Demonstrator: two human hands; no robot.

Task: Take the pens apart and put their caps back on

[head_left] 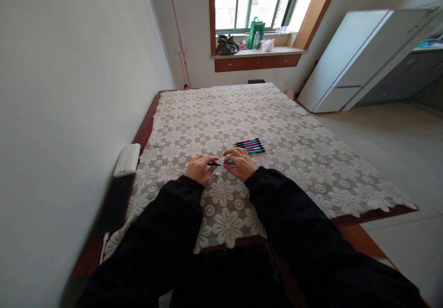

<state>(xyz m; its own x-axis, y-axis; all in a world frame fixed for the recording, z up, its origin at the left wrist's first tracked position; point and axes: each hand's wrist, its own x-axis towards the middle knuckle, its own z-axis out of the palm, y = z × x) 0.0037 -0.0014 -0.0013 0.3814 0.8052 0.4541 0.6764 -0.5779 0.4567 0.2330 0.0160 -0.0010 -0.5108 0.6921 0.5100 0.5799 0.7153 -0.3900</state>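
My left hand [200,168] is closed in a pinch on a slim black pen part [213,164], its narrow end pointing right. Facing it, my right hand [241,162] pinches a teal pen part [230,162]. The inner ends of the two parts are very close together; whether they touch is too small to tell. Just beyond my right hand, several pens [249,145] in red, teal and black lie side by side in a row on the floral lace tablecloth [221,192].
At the table's left edge are a white box-shaped device [127,160] and a dark flat phone-like slab [116,204], with a white cable [104,248] near it. The wall [69,114] runs close on the left. A window sill [259,52] with bags and a bottle [256,41] lies beyond the table.
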